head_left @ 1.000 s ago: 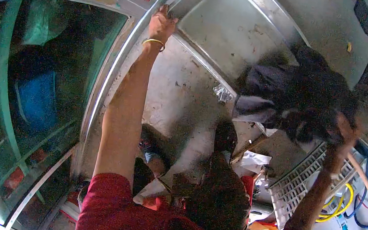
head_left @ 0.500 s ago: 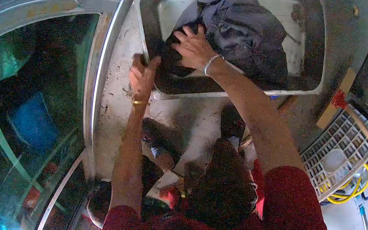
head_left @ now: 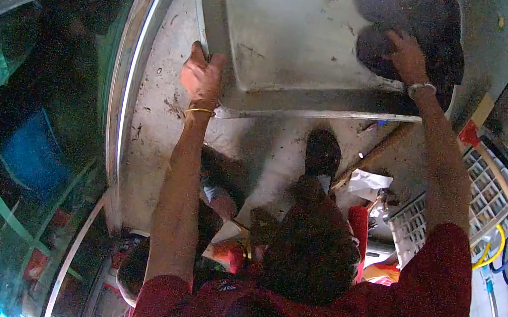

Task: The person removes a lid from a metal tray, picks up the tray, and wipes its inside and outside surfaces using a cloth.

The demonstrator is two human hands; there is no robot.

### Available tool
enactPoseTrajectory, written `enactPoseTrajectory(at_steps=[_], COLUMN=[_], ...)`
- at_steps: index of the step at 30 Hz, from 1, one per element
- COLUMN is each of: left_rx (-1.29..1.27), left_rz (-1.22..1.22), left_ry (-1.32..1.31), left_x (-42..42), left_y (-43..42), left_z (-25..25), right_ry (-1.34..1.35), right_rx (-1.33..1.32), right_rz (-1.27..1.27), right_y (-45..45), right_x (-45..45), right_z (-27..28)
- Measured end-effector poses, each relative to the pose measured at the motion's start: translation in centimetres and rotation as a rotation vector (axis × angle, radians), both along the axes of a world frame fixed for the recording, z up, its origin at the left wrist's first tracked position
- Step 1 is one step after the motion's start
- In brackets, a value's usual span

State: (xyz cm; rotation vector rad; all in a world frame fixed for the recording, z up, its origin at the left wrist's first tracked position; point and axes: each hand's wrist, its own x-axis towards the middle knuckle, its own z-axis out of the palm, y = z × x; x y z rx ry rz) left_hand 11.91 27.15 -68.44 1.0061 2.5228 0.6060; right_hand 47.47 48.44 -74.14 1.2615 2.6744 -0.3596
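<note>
Stained floor (head_left: 157, 85) beneath metal basin (head_left: 288, 36). Left hand (head_left: 202, 76) with fingers curled over basin's left edge, by near corner. Dark cloth (head_left: 428, 20) bunched along basin's right edge; right hand (head_left: 410, 60) on it, fingers bent, grip unclear.

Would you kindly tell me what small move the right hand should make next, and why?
Probably sweep the right hand leftward with the dark cloth: the cloth is bunched at the metal basin's right end, dark specks show farther left, and the left hand holds the basin's left side.
</note>
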Motion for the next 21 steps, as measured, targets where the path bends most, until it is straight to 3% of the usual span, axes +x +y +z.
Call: enactPoseTrajectory(at_steps=[2,4,6,9,10,12,14,16,18,19,21], left_rx=[-0.02,-0.025,0.175,0.047,0.056,0.148,0.019,0.076,0.008,-0.06,-0.07], left_rz=[0.021,0.043,-0.003,-0.012,-0.012,-0.015,0.016,0.011,0.017,0.013,0.027], left_ry=[-0.032,-0.052,-0.035,-0.094,-0.094,-0.029,-0.011,0.033,0.03,0.023,0.049], left_x=[0.2,0.0,-0.5,-0.3,-0.2,-0.1,0.1,0.2,0.2,0.1,0.3], left_y=[0.0,0.4,-0.5,0.1,0.2,0.1,0.3,0.1,0.3,0.3,0.2], left_z=[0.3,-0.2,-1.8,-0.7,-0.6,-0.5,-0.1,0.1,0.4,0.4,0.8], right_ry=[0.091,0.052,0.051,0.301,0.264,0.352,0.426,0.401,0.332,0.116,0.069], right_rx=[0.073,0.175,-0.041,0.072,-0.11,-0.122,-0.003,-0.099,0.096,-0.084,0.1], right_rz=[-0.041,-0.439,-0.572,-0.303,-0.3,-0.182,-0.266,-0.094,0.067,-0.001,0.047], right_y=[-0.5,-1.1,-2.0,-5.8,-7.2,-11.1,-13.6,-12.3,-8.3,-4.8,0.1], right_x=[-0.5,-5.5,-11.5,-17.6,-20.1,-23.8,-26.2,-24.7,-21.8,-20.6,-15.5], right_z=[-1.5,-2.4,0.4,-1.9,-0.4,-0.1,-0.1,-0.7,-0.8,-0.6,0.4])
